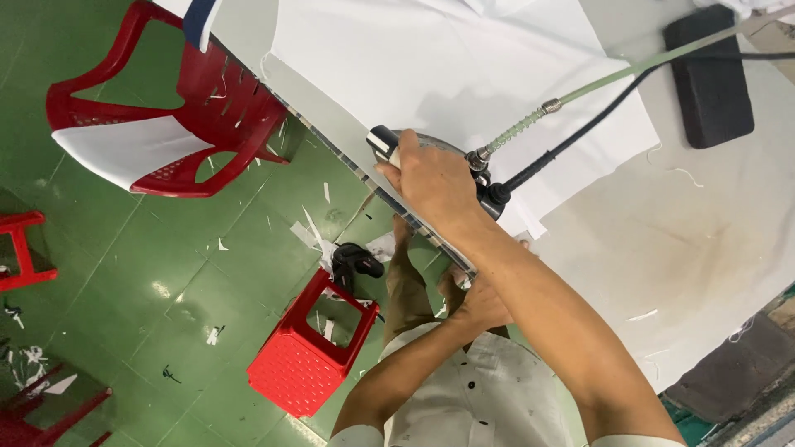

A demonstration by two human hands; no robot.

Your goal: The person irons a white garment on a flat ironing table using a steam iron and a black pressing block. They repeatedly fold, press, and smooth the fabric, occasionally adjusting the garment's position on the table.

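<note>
Right hand [431,178] – clasped on grey steam iron [396,142], nose toward bench [712,240] edge | left hand [479,302] – lower, at edge, grip unclear | white cloth [464,74] beyond

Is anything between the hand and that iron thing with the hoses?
No. The right hand is already wrapped around the steam iron on the white cloth. The left hand rests at the table edge.

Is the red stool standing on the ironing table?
No, the red stool stands on the green floor, beside the person's legs.
</note>
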